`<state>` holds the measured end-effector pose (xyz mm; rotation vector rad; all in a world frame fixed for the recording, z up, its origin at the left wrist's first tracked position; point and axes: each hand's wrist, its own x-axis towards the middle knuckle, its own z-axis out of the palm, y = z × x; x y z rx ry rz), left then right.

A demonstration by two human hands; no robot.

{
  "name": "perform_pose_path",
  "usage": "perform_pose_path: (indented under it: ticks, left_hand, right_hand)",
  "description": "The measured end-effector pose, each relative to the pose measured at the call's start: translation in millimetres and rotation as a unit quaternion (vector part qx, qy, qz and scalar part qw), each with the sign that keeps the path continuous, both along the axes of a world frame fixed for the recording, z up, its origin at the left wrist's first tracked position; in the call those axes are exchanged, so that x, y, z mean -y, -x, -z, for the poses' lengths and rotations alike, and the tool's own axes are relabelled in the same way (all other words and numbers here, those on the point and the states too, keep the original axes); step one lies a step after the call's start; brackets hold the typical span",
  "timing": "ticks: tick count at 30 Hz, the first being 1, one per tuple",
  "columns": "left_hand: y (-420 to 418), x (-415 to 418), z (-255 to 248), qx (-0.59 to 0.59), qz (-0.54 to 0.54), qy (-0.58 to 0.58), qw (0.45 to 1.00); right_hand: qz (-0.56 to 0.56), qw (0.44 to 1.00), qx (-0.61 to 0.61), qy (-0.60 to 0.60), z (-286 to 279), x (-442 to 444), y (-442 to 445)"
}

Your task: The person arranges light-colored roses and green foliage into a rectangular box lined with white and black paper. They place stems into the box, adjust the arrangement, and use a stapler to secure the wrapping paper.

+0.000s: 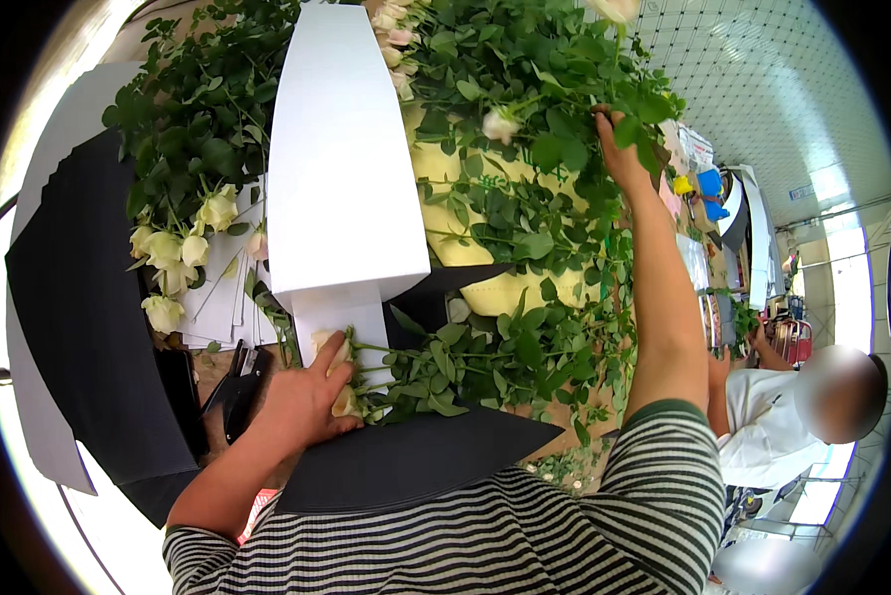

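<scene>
My left hand (308, 398) rests over the cream heads of several roses (347, 401), which lie on white paper with their leafy stems (482, 357) running to the right. My right hand (618, 141) is stretched out at the upper right, its fingers closed on a green rose stem (615, 59) with a pale bloom at the picture's top edge. Another pale rose (500, 125) lies left of that hand, among leaves. A large sheet of white card (345, 163) stands up between two heaps of roses. Black card (415, 461) lies against my striped shirt, just below the left hand.
A black stapler (244, 390) lies left of my left hand. Cream roses (164, 249) and stacked black card (88, 297) are farther left. Yellow wrapping (453, 223) lies under the right foliage. A co-worker in white (765, 424) is at the right, near a blue object (711, 193).
</scene>
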<state>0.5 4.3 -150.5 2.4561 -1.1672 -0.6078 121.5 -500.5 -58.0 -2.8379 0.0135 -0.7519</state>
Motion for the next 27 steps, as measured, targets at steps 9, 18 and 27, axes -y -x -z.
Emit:
perform_pose_path:
  ticks: [9,18,27]
  left_hand:
    - [-18,-2,1,-0.133,-0.133,0.142,0.972]
    - [2,-4,41,-0.107,-0.204,0.192,0.954]
    - [9,-12,42,-0.188,-0.248,0.356,0.881]
  right_hand:
    - [0.011,0.994,0.024,-0.102,-36,-79,51]
    - [-0.022,0.971,-0.090,-0.220,-79,-228,155]
    - [-0.276,0.904,-0.321,-0.054,35,-254,142]
